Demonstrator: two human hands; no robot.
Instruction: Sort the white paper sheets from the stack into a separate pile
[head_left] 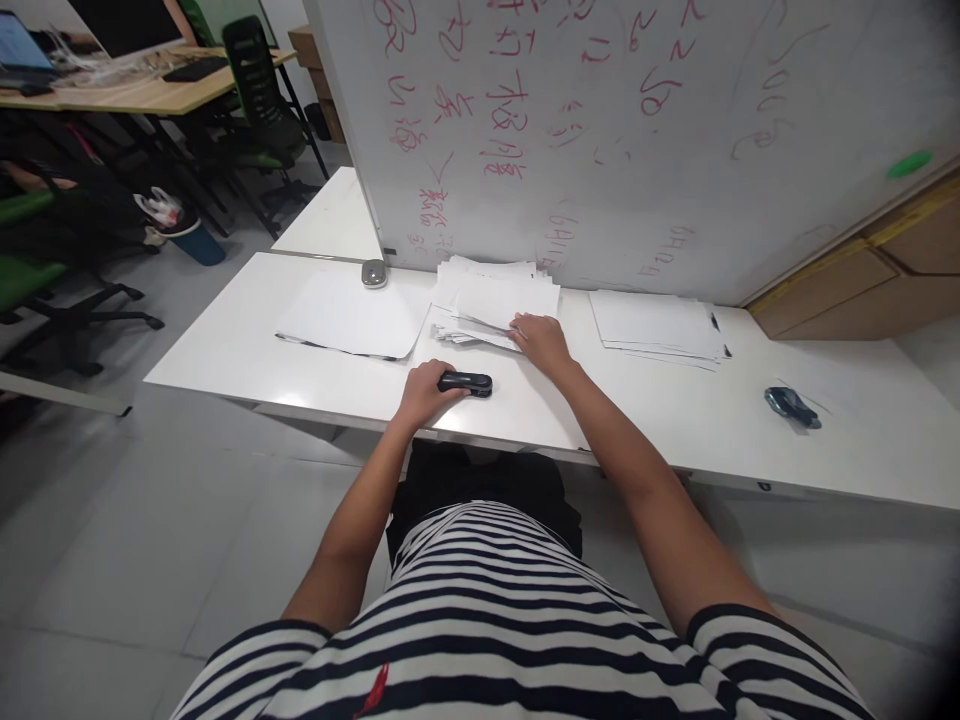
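My left hand (424, 392) is closed around the near end of a black stapler (469, 384) that lies on the white table (660, 420) near its front edge. My right hand (541, 343) rests on the lower right corner of a loose, untidy pile of white sheets (495, 300) in the middle of the table; its fingers are curled onto the paper's edge. The two hands are about a hand's width apart.
A flat sheet stack (346, 318) lies to the left, a tidier stack (656, 324) to the right. A small grey object (373, 273) sits by the whiteboard (600, 130). A dark blue tool (792, 406) lies far right. Chairs and desks stand at the far left.
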